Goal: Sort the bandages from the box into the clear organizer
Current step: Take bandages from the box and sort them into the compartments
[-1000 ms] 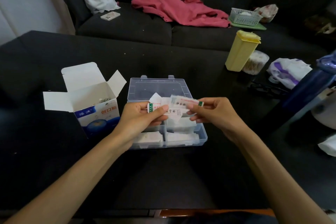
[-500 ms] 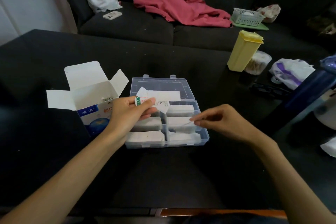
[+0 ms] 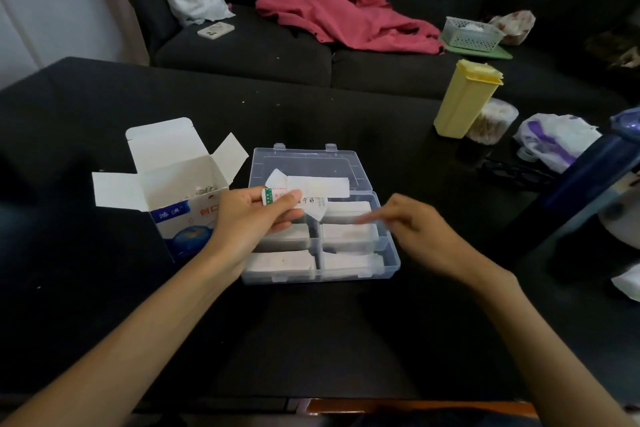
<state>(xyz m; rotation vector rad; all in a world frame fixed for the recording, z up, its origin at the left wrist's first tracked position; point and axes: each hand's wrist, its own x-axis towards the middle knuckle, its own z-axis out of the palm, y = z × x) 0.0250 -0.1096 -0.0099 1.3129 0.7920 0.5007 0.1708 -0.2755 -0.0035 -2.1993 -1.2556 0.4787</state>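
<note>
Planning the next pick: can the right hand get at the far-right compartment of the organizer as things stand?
Probably yes: the right hand hovers beside the organizer, lid folded back, nothing above that compartment except the bandages in the left hand.

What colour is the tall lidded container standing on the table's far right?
Pale yellow, lid and body alike: the tall plastic lidded container, shown only in the head view.

left hand (image 3: 251, 218) pinches bandages (image 3: 304, 189) | organizer (image 3: 389, 253) below | right hand (image 3: 415, 232) blurred

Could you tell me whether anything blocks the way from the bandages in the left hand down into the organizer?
Nothing visible does: the left hand holds the bandages directly above the open organizer, lid folded back; the right hand sits at its right edge.
</note>
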